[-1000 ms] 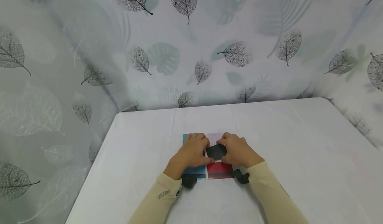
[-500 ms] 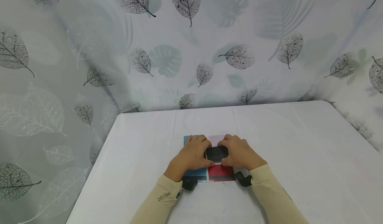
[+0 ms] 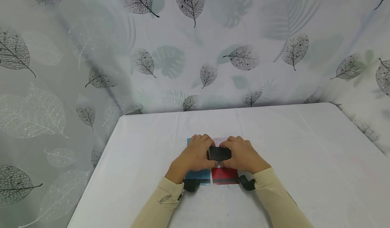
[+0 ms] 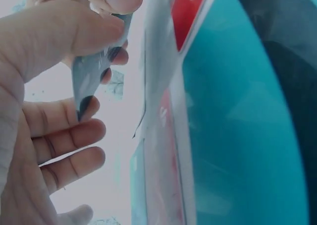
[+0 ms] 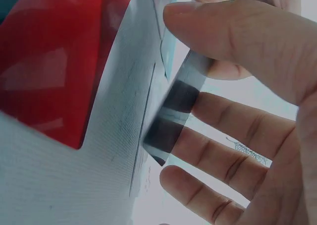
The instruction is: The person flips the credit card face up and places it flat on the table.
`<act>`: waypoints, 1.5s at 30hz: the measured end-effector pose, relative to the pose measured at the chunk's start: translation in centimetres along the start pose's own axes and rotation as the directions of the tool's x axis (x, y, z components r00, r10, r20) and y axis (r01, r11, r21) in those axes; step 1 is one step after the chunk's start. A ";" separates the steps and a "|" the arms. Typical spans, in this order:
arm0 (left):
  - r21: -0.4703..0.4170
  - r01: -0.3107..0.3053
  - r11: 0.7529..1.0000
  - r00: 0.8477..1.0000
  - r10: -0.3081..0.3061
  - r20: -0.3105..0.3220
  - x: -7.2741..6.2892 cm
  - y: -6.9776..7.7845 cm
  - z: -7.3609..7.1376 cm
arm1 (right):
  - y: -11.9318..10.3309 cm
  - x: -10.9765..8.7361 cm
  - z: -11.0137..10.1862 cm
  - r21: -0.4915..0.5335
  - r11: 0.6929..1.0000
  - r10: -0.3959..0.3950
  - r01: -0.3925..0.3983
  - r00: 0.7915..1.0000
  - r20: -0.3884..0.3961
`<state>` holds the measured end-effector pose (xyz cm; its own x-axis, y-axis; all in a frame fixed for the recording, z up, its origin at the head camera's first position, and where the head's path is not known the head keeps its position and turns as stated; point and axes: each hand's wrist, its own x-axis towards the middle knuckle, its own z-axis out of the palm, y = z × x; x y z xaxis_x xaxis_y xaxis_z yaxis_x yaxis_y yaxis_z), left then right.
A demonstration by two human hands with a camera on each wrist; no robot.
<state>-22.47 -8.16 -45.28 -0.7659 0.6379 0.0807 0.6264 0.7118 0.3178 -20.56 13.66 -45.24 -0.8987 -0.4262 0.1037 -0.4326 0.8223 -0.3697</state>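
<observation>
Between my hands is a dark, thin rectangular card, tilted above the other cards on the table. My left hand pinches its left end; in the left wrist view the thumb and fingers close on the glossy card. At the right end, my right hand pinches it too. The right wrist view shows dark bands on the card, with the fingertips behind it. Beneath lie a red card, a blue card and a pale pink card, partly covered by the hands.
A white-covered table spreads around the cards. Behind it hangs a leaf-patterned curtain. Dark wrist devices sit below both hands, near the front edges of the cards.
Both hands have kept their grip and shifted slightly upward in the head view. The dark card has risen and tipped, so its face looks narrower.
</observation>
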 end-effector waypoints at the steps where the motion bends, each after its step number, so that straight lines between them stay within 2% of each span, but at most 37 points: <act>1: -0.015 -0.007 1.000 1.000 0.007 -0.008 0.0 0.0 -0.1 | 0.0 0.0 0.0 0.003 1.000 -0.003 0.003 1.000 -0.003; 9: -0.136 -0.049 0.989 0.998 0.044 -0.044 0.1 -0.3 -0.6 | -0.3 -0.1 -0.1 0.058 0.998 -0.029 0.031 0.999 -0.027; 15: -0.212 -0.039 0.976 0.996 0.022 -0.082 0.1 -0.3 -0.8 | -0.3 -0.2 -0.1 0.126 0.990 -0.056 0.065 0.995 -0.077; 19: -0.266 -0.049 0.963 0.995 0.025 -0.092 0.1 -0.4 -0.8 | -0.2 -0.1 -0.2 0.184 0.981 -0.054 0.067 0.996 -0.073; 29: -0.280 -0.140 0.950 0.986 0.109 -0.126 0.0 -0.7 -0.9 | -0.4 -0.2 -0.6 0.255 0.966 -0.036 0.043 0.999 -0.033; 34: -0.344 -0.085 0.935 0.995 0.064 -0.071 0.0 -0.6 -0.9 | -0.3 -0.2 -0.9 0.272 0.961 -0.049 0.049 0.999 -0.006; 38: -0.361 -0.032 0.932 0.999 0.024 -0.028 -0.2 -0.4 -1.0 | -0.2 -0.3 -1.2 0.315 0.949 -0.039 0.035 0.999 0.006; 45: -0.364 -0.045 0.930 0.999 0.035 -0.034 -0.1 -0.4 -0.6 | -0.6 -0.7 -1.3 0.342 0.936 -0.058 0.079 0.996 -0.071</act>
<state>-22.74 -8.68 -44.84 -0.7479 0.6522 0.1237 0.5644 0.5266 0.6357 -19.80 13.97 -43.87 -0.8749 -0.4455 0.1903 -0.4514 0.6074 -0.6536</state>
